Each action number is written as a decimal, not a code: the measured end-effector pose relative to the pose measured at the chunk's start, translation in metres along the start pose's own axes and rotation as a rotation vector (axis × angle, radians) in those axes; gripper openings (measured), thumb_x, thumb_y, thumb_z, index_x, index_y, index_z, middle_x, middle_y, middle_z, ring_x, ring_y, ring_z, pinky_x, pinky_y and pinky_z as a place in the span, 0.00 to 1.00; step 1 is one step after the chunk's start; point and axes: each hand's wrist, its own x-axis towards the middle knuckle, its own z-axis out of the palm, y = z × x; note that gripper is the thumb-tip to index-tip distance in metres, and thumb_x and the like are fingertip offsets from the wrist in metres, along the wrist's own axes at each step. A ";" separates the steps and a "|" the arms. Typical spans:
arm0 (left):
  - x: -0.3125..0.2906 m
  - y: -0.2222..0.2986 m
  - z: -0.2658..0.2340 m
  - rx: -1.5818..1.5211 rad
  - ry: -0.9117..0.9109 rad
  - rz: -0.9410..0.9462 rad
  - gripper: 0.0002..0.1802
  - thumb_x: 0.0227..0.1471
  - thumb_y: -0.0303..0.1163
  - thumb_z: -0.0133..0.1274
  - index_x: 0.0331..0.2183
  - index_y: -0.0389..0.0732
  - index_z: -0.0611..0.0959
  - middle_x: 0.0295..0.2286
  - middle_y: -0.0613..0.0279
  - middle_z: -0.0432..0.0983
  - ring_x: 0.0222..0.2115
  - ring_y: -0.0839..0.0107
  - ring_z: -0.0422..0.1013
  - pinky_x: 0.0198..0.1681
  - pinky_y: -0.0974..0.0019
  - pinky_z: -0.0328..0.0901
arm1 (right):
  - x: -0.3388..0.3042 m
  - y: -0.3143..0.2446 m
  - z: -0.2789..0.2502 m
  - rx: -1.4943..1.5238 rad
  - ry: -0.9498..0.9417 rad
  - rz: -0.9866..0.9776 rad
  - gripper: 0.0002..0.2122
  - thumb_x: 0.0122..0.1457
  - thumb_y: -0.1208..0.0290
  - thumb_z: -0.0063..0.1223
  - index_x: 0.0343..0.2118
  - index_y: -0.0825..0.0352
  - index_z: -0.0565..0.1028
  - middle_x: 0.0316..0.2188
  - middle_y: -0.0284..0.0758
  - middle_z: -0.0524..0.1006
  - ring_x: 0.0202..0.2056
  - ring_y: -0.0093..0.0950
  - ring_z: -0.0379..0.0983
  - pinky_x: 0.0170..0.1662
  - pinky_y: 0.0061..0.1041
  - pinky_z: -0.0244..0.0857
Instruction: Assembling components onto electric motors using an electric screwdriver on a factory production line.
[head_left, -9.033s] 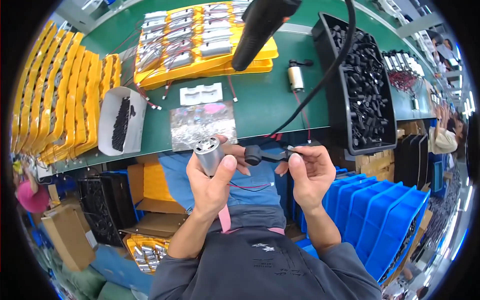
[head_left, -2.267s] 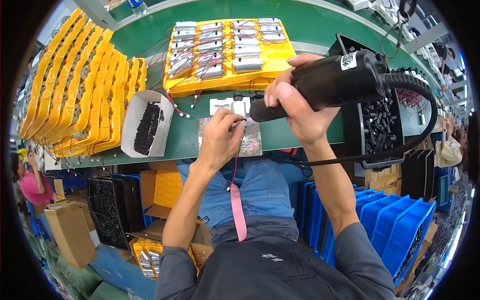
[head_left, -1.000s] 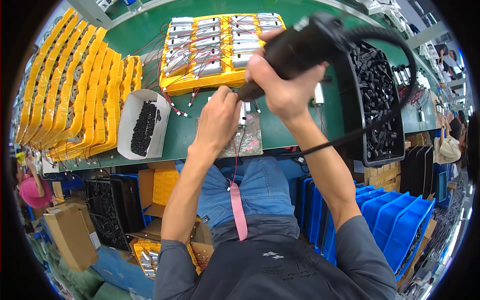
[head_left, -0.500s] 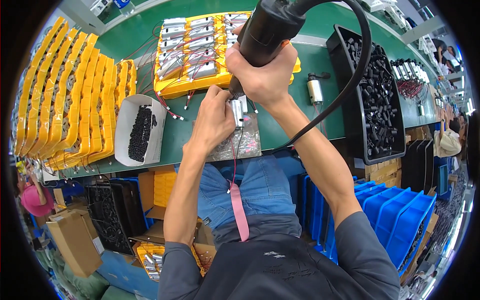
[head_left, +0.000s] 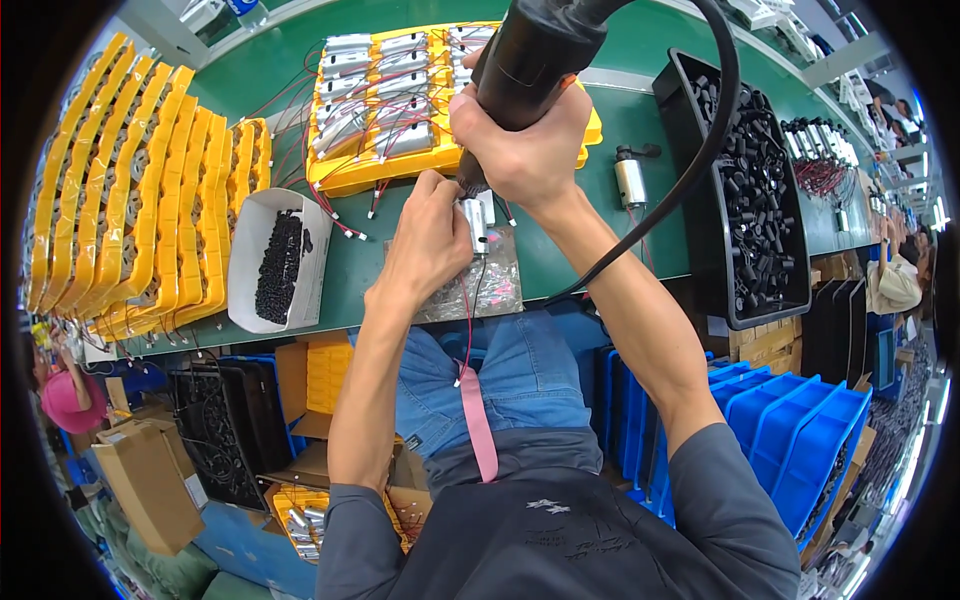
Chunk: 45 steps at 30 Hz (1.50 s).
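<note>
My right hand (head_left: pixel 535 150) is wrapped round a thick black electric screwdriver (head_left: pixel 538 62), which points down with its cable looping off to the right. Under its tip stands a small silver motor (head_left: pixel 478 232), pinched by my left hand (head_left: pixel 428 235) at its left side. The screwdriver's tip meets the top end of the motor; the bit and any screw there are hidden by my fingers. Red and dark wires hang from the motor toward my lap. Below it lies a clear, film-covered pad (head_left: pixel 503 285) at the table's near edge.
Behind my hands is a yellow tray (head_left: pixel 330 178) of silver motors. Yellow trays (head_left: pixel 150 190) are stacked at left, beside a white box (head_left: pixel 318 275) of small black pieces. At right stand another motor (head_left: pixel 630 183) and a black bin (head_left: pixel 740 318) of black parts. Blue crates (head_left: pixel 790 420) sit below.
The screwdriver's body and my right hand have shifted very slightly left. My left hand and the motor look the same.
</note>
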 end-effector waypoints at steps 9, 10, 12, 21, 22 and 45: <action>-0.006 -0.001 -0.003 0.011 0.004 -0.008 0.20 0.41 0.24 0.52 0.40 0.27 0.73 0.35 0.45 0.68 0.38 0.51 0.66 0.42 0.55 0.62 | -0.001 -0.002 0.004 -0.012 -0.008 -0.037 0.10 0.45 0.79 0.57 0.32 0.74 0.73 0.20 0.30 0.74 0.23 0.17 0.70 0.28 0.17 0.66; -0.008 0.000 -0.003 0.069 0.062 0.056 0.24 0.40 0.27 0.55 0.42 0.28 0.72 0.36 0.47 0.69 0.40 0.53 0.66 0.44 0.55 0.61 | -0.001 -0.002 0.004 -0.013 -0.015 -0.037 0.10 0.45 0.78 0.57 0.32 0.74 0.73 0.20 0.30 0.74 0.23 0.17 0.70 0.28 0.18 0.66; -0.008 0.003 -0.008 0.123 0.120 0.116 0.28 0.39 0.30 0.59 0.44 0.30 0.71 0.37 0.48 0.69 0.42 0.54 0.65 0.46 0.56 0.61 | -0.001 -0.003 0.003 -0.034 -0.024 -0.044 0.10 0.45 0.78 0.57 0.31 0.74 0.73 0.21 0.30 0.74 0.23 0.17 0.70 0.28 0.18 0.67; 0.000 -0.021 -0.016 0.038 -0.221 0.076 0.47 0.24 0.40 0.70 0.48 0.34 0.70 0.43 0.48 0.70 0.49 0.56 0.63 0.52 0.58 0.58 | 0.001 0.004 0.005 -0.050 -0.092 -0.150 0.11 0.44 0.79 0.57 0.33 0.73 0.74 0.23 0.31 0.74 0.24 0.17 0.71 0.30 0.17 0.66; 0.000 -0.023 -0.016 -0.038 -0.212 0.057 0.47 0.23 0.41 0.70 0.48 0.34 0.69 0.44 0.48 0.70 0.49 0.56 0.63 0.53 0.58 0.58 | 0.001 0.007 0.005 -0.038 -0.104 -0.184 0.12 0.44 0.79 0.57 0.35 0.73 0.74 0.23 0.31 0.74 0.24 0.17 0.71 0.30 0.17 0.66; -0.008 -0.037 -0.006 -0.086 -0.048 0.079 0.48 0.22 0.43 0.68 0.47 0.35 0.66 0.43 0.45 0.72 0.49 0.54 0.65 0.58 0.56 0.53 | 0.006 0.029 0.039 0.667 -0.117 -0.360 0.14 0.40 0.78 0.59 0.34 0.74 0.73 0.23 0.31 0.73 0.23 0.18 0.68 0.28 0.18 0.63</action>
